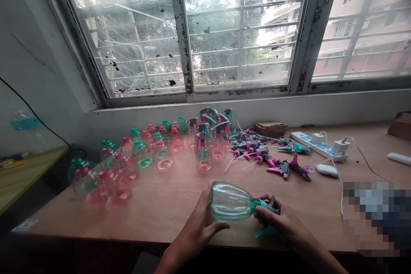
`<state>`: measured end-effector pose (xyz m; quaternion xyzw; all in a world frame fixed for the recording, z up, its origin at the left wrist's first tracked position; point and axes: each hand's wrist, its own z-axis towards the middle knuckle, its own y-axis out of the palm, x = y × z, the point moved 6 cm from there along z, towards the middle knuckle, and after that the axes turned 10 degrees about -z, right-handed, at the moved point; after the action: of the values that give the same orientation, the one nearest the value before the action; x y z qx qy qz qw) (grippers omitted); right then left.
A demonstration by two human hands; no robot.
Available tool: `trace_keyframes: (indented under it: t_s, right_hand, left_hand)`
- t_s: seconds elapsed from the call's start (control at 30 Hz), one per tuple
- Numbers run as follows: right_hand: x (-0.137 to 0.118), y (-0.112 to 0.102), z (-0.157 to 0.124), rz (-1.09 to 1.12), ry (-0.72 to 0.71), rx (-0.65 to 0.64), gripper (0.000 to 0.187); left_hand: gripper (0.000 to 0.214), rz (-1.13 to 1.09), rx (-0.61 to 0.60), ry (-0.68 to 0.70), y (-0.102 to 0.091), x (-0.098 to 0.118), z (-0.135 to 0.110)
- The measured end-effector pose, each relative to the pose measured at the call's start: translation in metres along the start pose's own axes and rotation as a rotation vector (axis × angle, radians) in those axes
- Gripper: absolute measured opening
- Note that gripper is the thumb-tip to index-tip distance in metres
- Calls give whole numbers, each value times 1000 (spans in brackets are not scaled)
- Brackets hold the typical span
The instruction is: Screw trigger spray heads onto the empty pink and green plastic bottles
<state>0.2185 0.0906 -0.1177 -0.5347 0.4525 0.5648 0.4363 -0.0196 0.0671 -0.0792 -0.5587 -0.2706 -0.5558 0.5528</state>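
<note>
Bottle (231,201) of clear green plastic, held sideways by both hands over the near edge of the tabletop (160,212), neck to the right. The right hand (284,219) has its fingers clamped about the grey-and-green spray head (274,205) at the neck; the left hand (199,219) sets its fingers against the base, thumb apart below, firmness impossible to tell. By judgement, a shift of this left support could let the bottle swing or slip. A sticker (25,225) at the near left corner bears print too small to read. Headless bottles (140,153), pink and green, stand toward the left edge; the outermost could topple if knocked. Loose spray heads (257,148) lie heaped right of centre, where protruding tubes could snag if one were pulled. Nearer the far edge stand headed bottles (204,156) and a power strip (308,143), without legible brand.
</note>
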Motion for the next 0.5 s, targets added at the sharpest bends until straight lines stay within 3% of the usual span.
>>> trace_keyframes:
  t_s: [0.1,0.23,0.5]
  right_hand:
    - [1,0,1,47,10,7,49]
    - [-3,1,-1,-17,-15,-8,48]
    - [-3,1,-1,31,7,-15,48]
  left_hand:
    - [88,-9,3,25,1,1,0]
    - [114,-20,7,-31,1,-2,-1]
    - [92,-6,-7,-8,0,-2,-3]
